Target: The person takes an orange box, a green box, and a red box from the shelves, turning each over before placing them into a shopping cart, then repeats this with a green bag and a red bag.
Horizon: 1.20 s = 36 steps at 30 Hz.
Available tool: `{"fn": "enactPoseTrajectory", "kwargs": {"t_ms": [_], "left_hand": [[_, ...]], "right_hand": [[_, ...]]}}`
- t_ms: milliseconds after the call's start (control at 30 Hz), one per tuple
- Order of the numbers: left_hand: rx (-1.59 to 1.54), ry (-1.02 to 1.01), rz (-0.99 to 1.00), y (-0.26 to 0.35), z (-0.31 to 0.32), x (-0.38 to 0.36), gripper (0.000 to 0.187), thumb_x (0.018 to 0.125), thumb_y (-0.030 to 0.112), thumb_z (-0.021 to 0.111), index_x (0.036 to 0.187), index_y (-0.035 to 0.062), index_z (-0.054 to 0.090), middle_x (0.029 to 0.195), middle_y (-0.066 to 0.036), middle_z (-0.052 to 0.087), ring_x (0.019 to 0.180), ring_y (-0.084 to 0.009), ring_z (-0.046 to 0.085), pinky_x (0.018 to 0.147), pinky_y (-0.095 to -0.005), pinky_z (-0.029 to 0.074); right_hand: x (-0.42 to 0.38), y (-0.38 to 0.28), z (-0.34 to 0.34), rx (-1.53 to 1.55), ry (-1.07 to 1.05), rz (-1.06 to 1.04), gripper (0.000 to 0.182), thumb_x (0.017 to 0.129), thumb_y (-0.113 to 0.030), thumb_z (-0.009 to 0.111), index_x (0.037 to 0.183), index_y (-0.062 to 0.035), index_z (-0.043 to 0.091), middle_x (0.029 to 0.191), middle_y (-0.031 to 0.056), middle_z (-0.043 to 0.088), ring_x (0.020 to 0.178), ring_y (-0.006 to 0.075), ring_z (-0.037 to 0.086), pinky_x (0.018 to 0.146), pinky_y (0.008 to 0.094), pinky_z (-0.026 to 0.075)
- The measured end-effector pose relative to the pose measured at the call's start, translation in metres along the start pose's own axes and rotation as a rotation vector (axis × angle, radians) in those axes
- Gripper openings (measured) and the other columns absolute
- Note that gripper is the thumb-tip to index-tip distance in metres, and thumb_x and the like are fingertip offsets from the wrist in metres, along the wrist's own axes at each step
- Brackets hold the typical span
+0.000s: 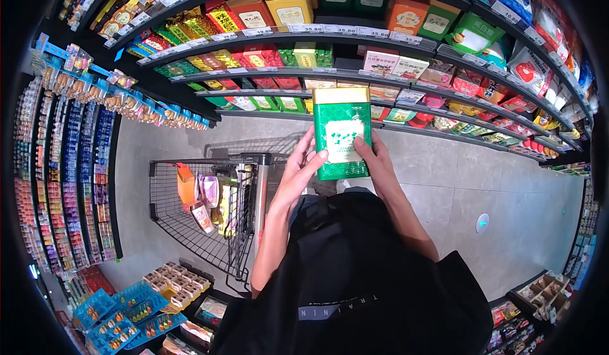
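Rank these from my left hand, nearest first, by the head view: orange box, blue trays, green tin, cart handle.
1. Green tin: touching the left hand, on its right.
2. Cart handle: just left.
3. Orange box: farther left, inside the cart.
4. Blue trays: lower left, beyond the cart.

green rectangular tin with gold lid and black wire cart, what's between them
The left hand lies between the tin and the cart, in the head view.

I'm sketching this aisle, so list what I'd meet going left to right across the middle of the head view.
Rack of small packets → shopping cart → left hand → green tin → right hand → round white floor disc.
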State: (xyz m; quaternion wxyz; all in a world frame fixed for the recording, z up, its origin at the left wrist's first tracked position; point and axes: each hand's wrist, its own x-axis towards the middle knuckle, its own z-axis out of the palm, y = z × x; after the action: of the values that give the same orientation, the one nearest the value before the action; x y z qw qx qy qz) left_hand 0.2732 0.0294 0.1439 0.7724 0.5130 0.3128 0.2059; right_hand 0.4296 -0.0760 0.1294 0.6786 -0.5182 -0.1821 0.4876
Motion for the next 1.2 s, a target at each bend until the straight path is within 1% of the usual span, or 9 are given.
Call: {"fn": "enactPoseTrajectory", "kwargs": {"t_ms": [333,533,767,900,933,1000,1100,1133,1200], "left_hand": [[-0.046,0.006,-0.020,0.004,-0.002,-0.001,0.070,0.094,0.017,0.062,0.152,0.0056,0.024,0.150,-0.017,0.034,0.128,-0.0196,0.047,0.106,-0.0325,0.035],[-0.034,0.029,0.002,0.009,-0.006,-0.002,0.069,0.095,0.013,0.061,0.152,0.0053,0.024,0.150,-0.014,0.036,0.130,-0.0195,0.046,0.107,-0.0323,0.035],[-0.134,0.034,0.139,0.009,-0.021,-0.016,0.073,0.092,0.005,0.061,0.153,0.0069,0.020,0.148,-0.012,0.038,0.132,-0.0195,0.043,0.107,-0.0316,0.037],[-0.266,0.033,0.268,-0.002,-0.040,-0.024,0.078,0.088,-0.005,0.060,0.154,0.0074,0.019,0.136,-0.008,0.048,0.125,-0.0150,0.048,0.099,-0.0293,0.043],[-0.152,0.044,0.272,0.005,-0.045,-0.031,0.079,0.088,0.000,0.064,0.153,0.0069,0.020,0.132,-0.007,0.050,0.117,-0.0144,0.052,0.095,-0.0296,0.045],[-0.106,0.041,0.270,0.003,-0.064,-0.043,0.080,0.087,0.007,0.068,0.152,0.0047,0.022,0.136,-0.008,0.046,0.121,-0.0187,0.050,0.102,-0.0335,0.042],[-0.098,0.173,0.309,0.009,-0.088,-0.079,0.081,0.085,0.017,0.074,0.151,0.0077,0.029,0.132,-0.008,0.051,0.111,-0.0166,0.054,0.098,-0.0327,0.042],[-0.115,0.214,0.321,0.009,-0.099,-0.092,0.081,0.085,0.017,0.074,0.151,0.0077,0.029,0.132,-0.008,0.051,0.111,-0.0166,0.054,0.098,-0.0327,0.042],[-0.115,0.267,0.330,0.011,-0.117,-0.115,0.080,0.085,0.018,0.073,0.151,0.0086,0.029,0.135,-0.008,0.050,0.116,-0.0179,0.052,0.103,-0.0338,0.038]], "right_hand": [[0.003,-0.004,0.006,-0.037,-0.016,-0.015,0.059,0.094,-0.031,0.063,0.138,0.0018,0.042,0.127,0.0114,0.055,0.115,0.0166,0.053,0.098,0.0297,0.041],[0.006,-0.002,0.012,-0.037,-0.014,-0.004,0.067,0.092,-0.028,0.066,0.143,0.0029,0.035,0.129,0.0121,0.054,0.118,0.0180,0.052,0.101,0.0299,0.040],[0.003,-0.003,0.034,-0.126,-0.107,-0.076,0.067,0.093,-0.024,0.065,0.146,-0.0009,0.031,0.134,0.0102,0.051,0.122,0.0174,0.048,0.103,0.0309,0.039],[0.002,-0.002,0.038,-0.249,-0.135,-0.058,0.063,0.095,-0.024,0.061,0.146,-0.0028,0.031,0.136,0.0087,0.049,0.124,0.0179,0.047,0.105,0.0313,0.036],[0.003,0.001,0.042,-0.317,-0.130,-0.034,0.062,0.096,-0.023,0.059,0.146,-0.0023,0.031,0.136,0.0088,0.049,0.124,0.0181,0.046,0.105,0.0314,0.036],[0.009,0.005,0.049,-0.322,-0.207,-0.004,0.063,0.094,-0.026,0.059,0.146,-0.0017,0.032,0.137,0.0088,0.048,0.126,0.0191,0.044,0.106,0.0317,0.034],[0.012,0.000,0.087,-0.402,-0.289,-0.088,0.073,0.088,-0.034,0.064,0.145,-0.0011,0.033,0.137,0.0098,0.048,0.128,0.0206,0.044,0.107,0.0334,0.032],[0.015,0.000,0.099,-0.436,-0.355,-0.144,0.077,0.086,-0.037,0.066,0.145,-0.0011,0.033,0.138,0.0103,0.048,0.128,0.0210,0.044,0.108,0.0339,0.032],[0.022,-0.003,0.127,-0.457,-0.467,-0.040,0.076,0.083,-0.032,0.071,0.143,-0.0017,0.036,0.136,0.0110,0.048,0.126,0.0210,0.046,0.106,0.0344,0.034]]}}
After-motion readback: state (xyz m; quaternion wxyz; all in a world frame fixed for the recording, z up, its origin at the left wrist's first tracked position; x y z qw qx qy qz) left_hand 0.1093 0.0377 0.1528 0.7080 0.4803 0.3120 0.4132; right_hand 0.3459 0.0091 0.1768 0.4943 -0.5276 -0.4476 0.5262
